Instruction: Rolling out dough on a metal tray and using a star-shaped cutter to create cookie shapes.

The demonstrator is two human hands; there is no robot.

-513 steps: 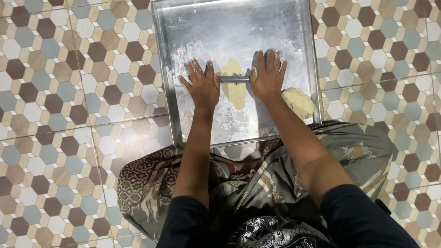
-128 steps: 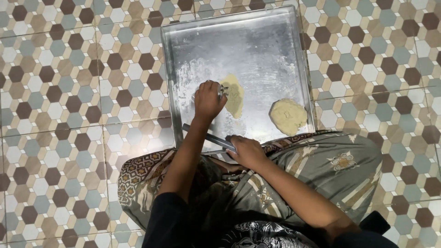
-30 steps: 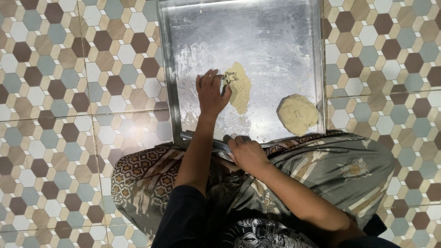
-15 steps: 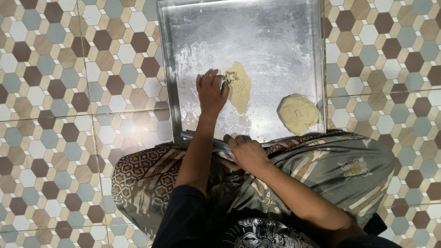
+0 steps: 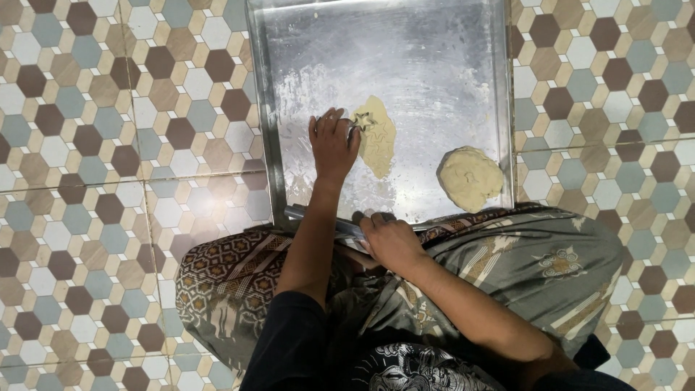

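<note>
A: Where is the flattened dough [image 5: 378, 137] found?

B: It is laid near the middle of the metal tray [image 5: 463, 65], on a floured patch. The left hand [image 5: 331, 143] is rested just beside its left edge, fingers bent around a small star-shaped cutter [image 5: 360, 120] that is pressed at the dough's upper corner.

A: And the right hand [image 5: 391, 240]?

B: It is closed over a metal rolling rod [image 5: 318, 219], held at the tray's near edge, above the patterned cloth [image 5: 507, 268] on the lap.

A: How much is judged done?

B: The sheet is already rolled thin, and cutting appears barely begun: only one star outline can be made out by the cutter, and no cut pieces are seen set aside. Most of the sheet is left uncut. A second lump of dough [image 5: 470, 179] is left unrolled at the tray's right near corner, well apart from the sheet.
</note>
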